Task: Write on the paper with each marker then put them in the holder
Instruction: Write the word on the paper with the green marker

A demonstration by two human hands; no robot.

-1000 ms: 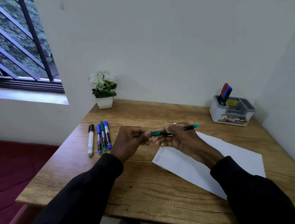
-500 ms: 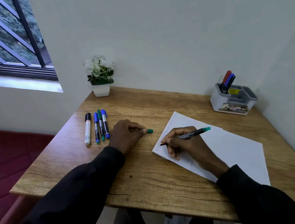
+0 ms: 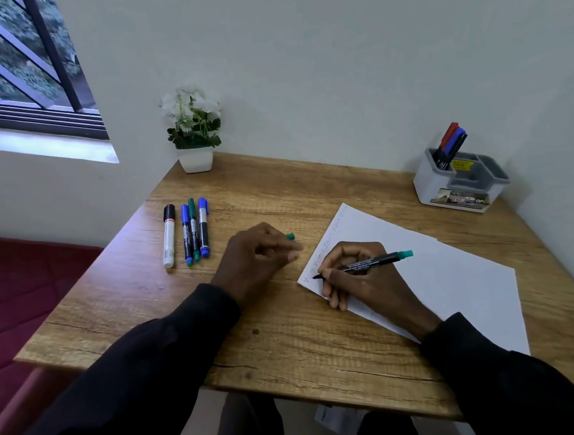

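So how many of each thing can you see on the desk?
Markers in the row: 4
Marker in the right hand: 1
Markers in the holder: 3
Green cap in the left hand: 1
Paper: 1
The holder itself: 1
Flower pot: 1
Total: 12

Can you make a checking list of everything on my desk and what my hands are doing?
Surface: wooden table, cracked grain.
Job's things: white paper sheet, faint writing along one edge; four capped markers in a row; grey plastic holder with standing markers.
Clutter: white potted flowers.
Hands: right hand holds black green-ended marker, tip on paper; left hand holds green cap.
Cables: nothing seen.
Surroundings: barred window, red seat, white walls.
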